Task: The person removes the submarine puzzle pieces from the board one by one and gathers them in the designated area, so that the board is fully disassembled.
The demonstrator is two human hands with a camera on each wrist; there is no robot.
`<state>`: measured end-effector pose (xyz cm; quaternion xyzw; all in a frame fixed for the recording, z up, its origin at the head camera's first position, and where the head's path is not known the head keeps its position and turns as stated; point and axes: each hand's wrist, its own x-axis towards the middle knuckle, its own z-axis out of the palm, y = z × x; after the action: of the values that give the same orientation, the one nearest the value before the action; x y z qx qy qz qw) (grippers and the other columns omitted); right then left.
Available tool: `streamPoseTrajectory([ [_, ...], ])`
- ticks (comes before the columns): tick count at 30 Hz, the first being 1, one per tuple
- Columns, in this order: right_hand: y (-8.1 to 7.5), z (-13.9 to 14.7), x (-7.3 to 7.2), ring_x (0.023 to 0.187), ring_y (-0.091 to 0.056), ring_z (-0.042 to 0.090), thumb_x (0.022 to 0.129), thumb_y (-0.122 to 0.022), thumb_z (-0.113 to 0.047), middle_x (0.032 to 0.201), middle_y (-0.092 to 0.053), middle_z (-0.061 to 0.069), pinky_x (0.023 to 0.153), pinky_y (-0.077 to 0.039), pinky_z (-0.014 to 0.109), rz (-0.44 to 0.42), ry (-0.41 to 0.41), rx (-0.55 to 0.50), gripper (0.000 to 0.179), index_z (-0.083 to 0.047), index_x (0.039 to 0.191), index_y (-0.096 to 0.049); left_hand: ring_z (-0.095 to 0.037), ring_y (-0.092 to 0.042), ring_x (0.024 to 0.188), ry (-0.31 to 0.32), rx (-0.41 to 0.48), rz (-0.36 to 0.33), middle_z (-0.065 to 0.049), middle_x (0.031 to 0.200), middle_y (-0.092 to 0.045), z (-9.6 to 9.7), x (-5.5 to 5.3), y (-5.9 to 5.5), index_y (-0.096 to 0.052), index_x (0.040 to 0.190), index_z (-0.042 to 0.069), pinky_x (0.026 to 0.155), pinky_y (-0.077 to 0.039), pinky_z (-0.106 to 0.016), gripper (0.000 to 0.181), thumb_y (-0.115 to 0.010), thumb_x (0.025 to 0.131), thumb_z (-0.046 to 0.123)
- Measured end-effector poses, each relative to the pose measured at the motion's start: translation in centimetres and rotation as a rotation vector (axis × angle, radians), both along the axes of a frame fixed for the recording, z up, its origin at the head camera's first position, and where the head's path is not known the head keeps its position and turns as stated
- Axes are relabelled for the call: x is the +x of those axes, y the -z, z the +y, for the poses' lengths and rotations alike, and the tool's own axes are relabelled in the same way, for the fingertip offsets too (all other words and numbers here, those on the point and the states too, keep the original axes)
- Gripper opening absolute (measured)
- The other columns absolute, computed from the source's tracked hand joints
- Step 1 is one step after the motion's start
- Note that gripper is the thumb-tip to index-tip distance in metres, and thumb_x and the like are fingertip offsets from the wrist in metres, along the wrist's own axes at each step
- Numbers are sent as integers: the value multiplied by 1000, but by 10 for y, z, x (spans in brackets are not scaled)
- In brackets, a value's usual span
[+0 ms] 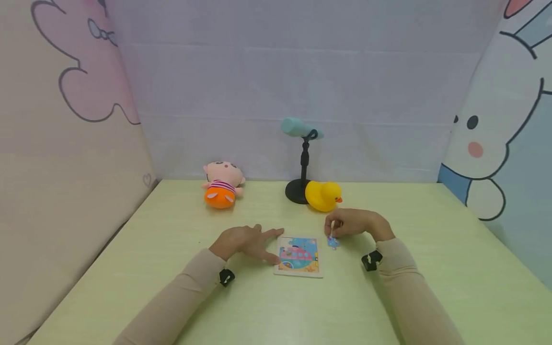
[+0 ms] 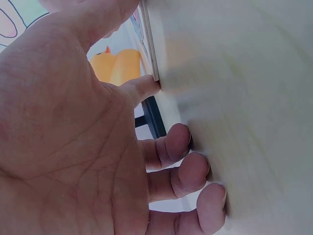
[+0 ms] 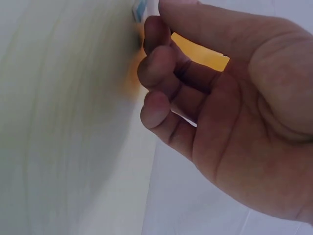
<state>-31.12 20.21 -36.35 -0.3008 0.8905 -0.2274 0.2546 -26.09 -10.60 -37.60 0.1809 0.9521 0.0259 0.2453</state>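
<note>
A small jigsaw puzzle (image 1: 297,253) in a pale tray (image 1: 298,275) lies flat on the table, with a pink, blue and yellow picture. My left hand (image 1: 249,242) spreads its thumb and index finger along the tray's left side. In the left wrist view, a fingertip touches the tray's edge (image 2: 150,44), and the other fingertips rest on the tabletop. Just right of the tray, my right hand (image 1: 354,222) pinches a blue puzzle piece (image 1: 333,243) between thumb and fingers. Only a bit of that piece (image 3: 139,10) shows in the right wrist view.
A yellow rubber duck (image 1: 322,195) sits behind the right hand, against the black round base of a stand (image 1: 297,191) bearing a light teal cylinder (image 1: 299,128). Farther left lies a plush toy (image 1: 223,184) in orange shorts. A pale curtain (image 1: 276,86) closes off the table's back.
</note>
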Motion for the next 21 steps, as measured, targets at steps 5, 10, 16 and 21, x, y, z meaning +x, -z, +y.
streamPoseTrajectory([
  [5, -2, 0, 2, 81, -54, 18, 97, -61, -4, 95, -62, 4, 73, -45, 31, -15, 21, -4, 9, -11, 102, -64, -44, -43, 134, 12, -3, -2, -19, 157, -33, -1, 1, -2, -22, 158, 43, 100, -41, -62, 88, -58, 84, 74],
  [10, -3, -4, 2, 77, -53, 18, 98, -60, -5, 92, -62, 5, 71, -44, 31, -23, -1, -26, 9, -9, 106, -63, -43, -44, 134, 15, -11, -1, -18, 157, -34, -2, 0, -1, -22, 158, 44, 100, -41, -60, 87, -58, 85, 74],
  [16, -2, -14, 4, 77, -55, 19, 99, -60, -7, 90, -62, 5, 72, -46, 31, 4, -2, 1, 11, -12, 108, -64, -43, -45, 132, 9, -18, -8, -18, 157, -34, -2, -1, -1, -22, 157, 45, 100, -41, -61, 87, -58, 84, 75],
  [21, -7, -25, 8, 75, -56, 19, 99, -60, -7, 88, -63, 5, 70, -46, 30, 21, -24, 10, 12, -12, 109, -64, -43, -46, 132, 6, -13, -9, -18, 156, -34, -2, -3, 1, -21, 157, 47, 100, -42, -60, 87, -57, 84, 76],
])
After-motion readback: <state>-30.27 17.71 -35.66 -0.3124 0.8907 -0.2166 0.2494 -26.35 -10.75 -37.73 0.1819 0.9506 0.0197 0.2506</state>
